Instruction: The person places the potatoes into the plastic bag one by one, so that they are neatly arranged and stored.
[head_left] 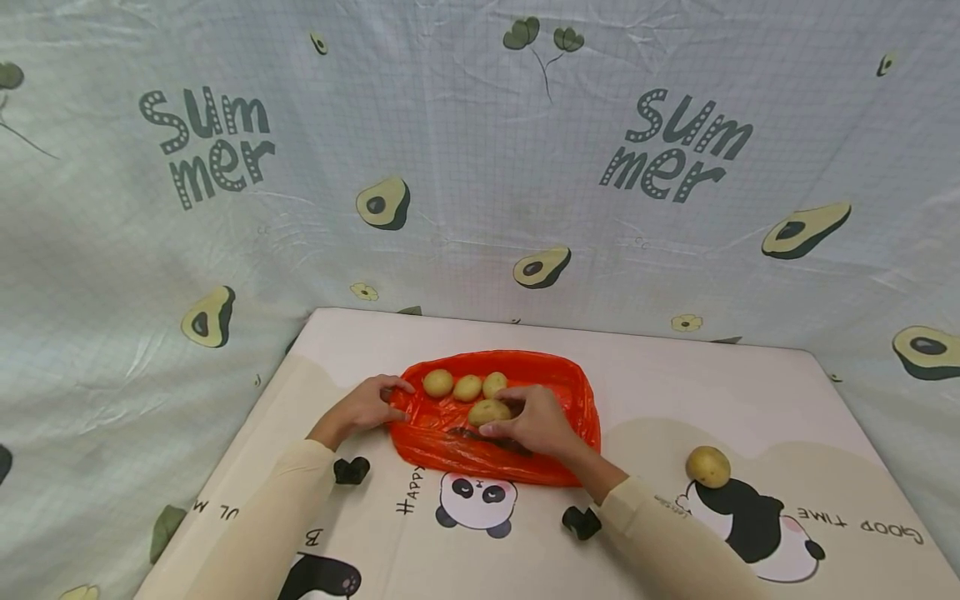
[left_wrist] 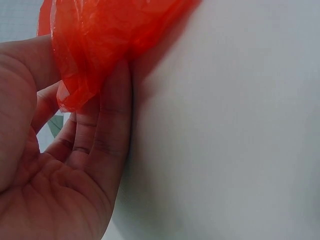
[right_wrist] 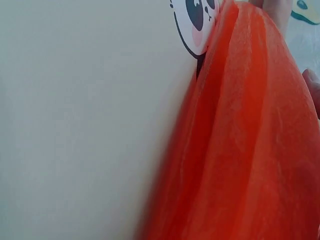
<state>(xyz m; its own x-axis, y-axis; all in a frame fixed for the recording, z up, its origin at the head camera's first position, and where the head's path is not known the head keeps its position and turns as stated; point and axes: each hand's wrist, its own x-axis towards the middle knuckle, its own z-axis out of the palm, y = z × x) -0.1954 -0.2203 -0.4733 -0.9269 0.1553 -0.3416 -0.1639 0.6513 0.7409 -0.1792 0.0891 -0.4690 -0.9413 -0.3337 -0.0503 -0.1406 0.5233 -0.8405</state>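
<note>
A red plastic bag (head_left: 480,464), spread wide in a tray-like shape, lies at the middle of the table. Three potatoes (head_left: 438,383) sit in a row along its far side. My right hand (head_left: 542,423) reaches over the near edge and holds another potato (head_left: 487,412) between thumb and fingers, inside the bag's outline. At the left end, my left hand (head_left: 366,404) grips the bag's rim. The left wrist view shows the red plastic (left_wrist: 95,50) between its thumb and fingers. In the right wrist view, the bag's near side (right_wrist: 250,130) hides most of the right hand.
A single potato (head_left: 708,467) rests on the table to the right of the bag. Two small black objects (head_left: 351,471) stand near the forearms, one on each side. The table (head_left: 660,375) bears panda prints, and a patterned cloth (head_left: 465,150) hangs behind it.
</note>
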